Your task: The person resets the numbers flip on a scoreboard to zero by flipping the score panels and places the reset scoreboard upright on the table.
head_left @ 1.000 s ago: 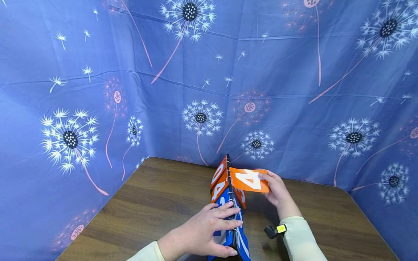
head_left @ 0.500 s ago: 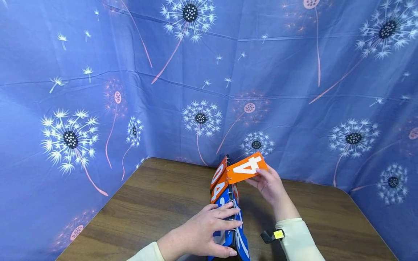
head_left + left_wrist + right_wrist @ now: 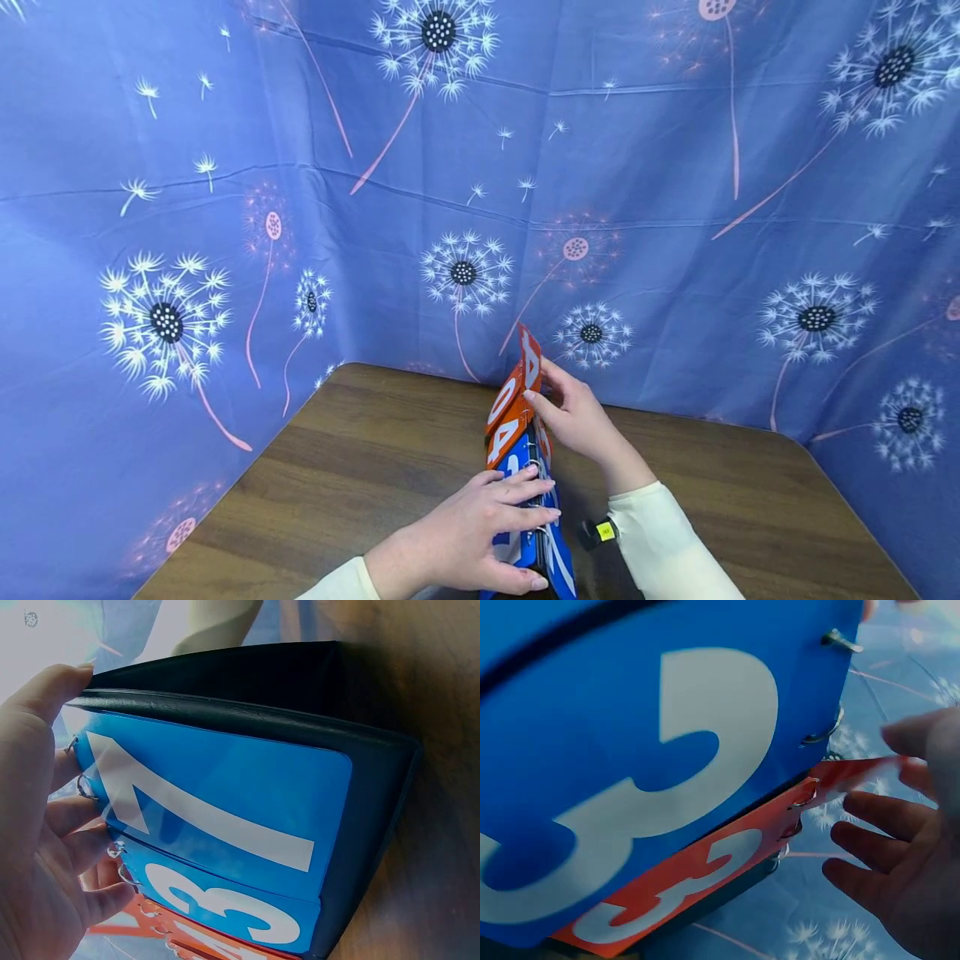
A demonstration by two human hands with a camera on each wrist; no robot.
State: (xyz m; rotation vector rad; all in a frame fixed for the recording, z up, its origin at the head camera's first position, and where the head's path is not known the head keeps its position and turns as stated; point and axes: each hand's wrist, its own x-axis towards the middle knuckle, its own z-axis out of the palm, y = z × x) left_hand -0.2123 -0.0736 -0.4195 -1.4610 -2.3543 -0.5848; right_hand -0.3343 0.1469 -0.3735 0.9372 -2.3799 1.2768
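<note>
A tabletop flip scoreboard (image 3: 390, 795) stands like a tent, with orange and blue number cards on metal rings along its black ridge. My left hand (image 3: 468, 529) holds the near half of the ridge, fingers across the rings and thumb at the near end. On the far half, my right hand (image 3: 581, 412) pinches an orange number card (image 3: 529, 354) between thumb and index finger; the card stands up above the ridge. Orange cards with 0 and 4 hang on the left face. In the left wrist view a blue card (image 3: 300, 780) shows a white 1.
The scoreboard stands on a brown wooden table (image 3: 360, 433). Blue dandelion-print cloth (image 3: 375, 275) hangs close behind the table and at both sides. A dark wrist device with a yellow label (image 3: 603, 532) sits by the right sleeve.
My right hand has swung the orange 4 card from the right side up to nearly upright over the ridge, moving left with it. My left hand stays in place.
</note>
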